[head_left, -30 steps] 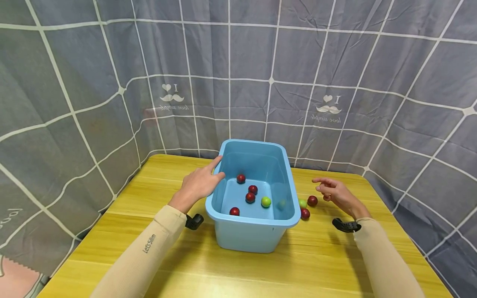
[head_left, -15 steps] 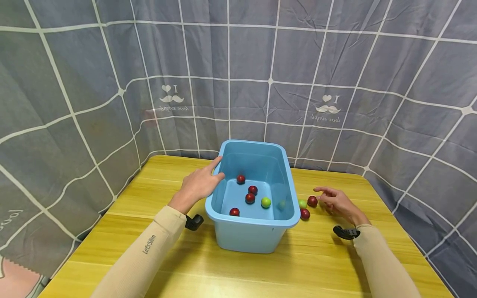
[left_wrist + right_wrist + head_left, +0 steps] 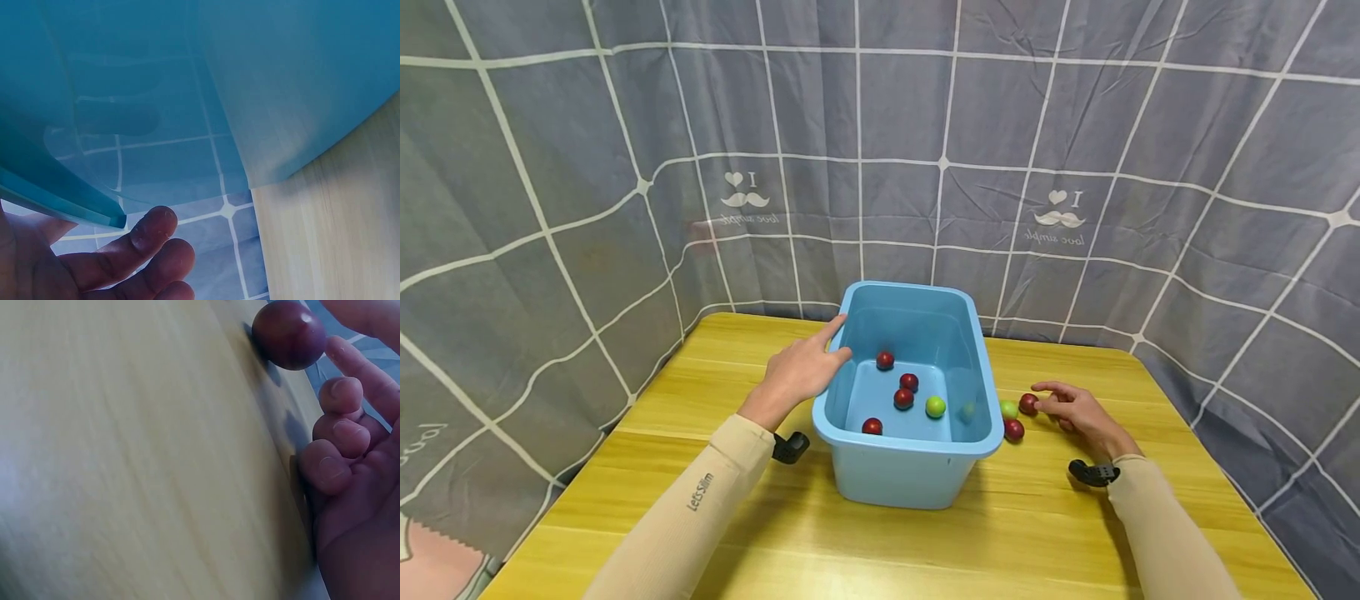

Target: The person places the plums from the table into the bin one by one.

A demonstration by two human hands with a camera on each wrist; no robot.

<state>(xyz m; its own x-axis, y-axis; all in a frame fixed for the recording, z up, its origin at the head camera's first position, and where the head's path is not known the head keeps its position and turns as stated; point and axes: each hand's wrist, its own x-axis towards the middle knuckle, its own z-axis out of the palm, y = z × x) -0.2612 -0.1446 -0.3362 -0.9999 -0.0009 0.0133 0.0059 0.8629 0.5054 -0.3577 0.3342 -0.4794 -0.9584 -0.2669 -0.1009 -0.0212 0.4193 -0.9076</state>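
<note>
My left hand (image 3: pixel 801 367) grips the left rim of a light blue plastic tub (image 3: pixel 895 471); in the left wrist view its curled fingers (image 3: pixel 153 231) lie under the tub's rim (image 3: pixel 94 212). Right of the tub, my right hand (image 3: pixel 1081 412) reaches to a dark red plum (image 3: pixel 1027 404) on the table. The thumb and index finger stand spread at the plum's near side in the right wrist view, without closing on the plum (image 3: pixel 289 334). Its other fingers (image 3: pixel 328 469) are curled. Beside that plum lie a green round fruit (image 3: pixel 1009 409) and another dark red plum (image 3: pixel 1014 431).
Inside the tub lie several dark red plums (image 3: pixel 904 398) and one green fruit (image 3: pixel 936 407). The tub stands on a yellow wood-grain table (image 3: pixel 760 533). A grey curtain with white grid lines (image 3: pixel 902 200) hangs behind and along both sides.
My right hand has lowered and moved slightly left, its fingertips coming up to the nearest dark red plum. The left hand, the tub and the fruit inside have stayed put.
</note>
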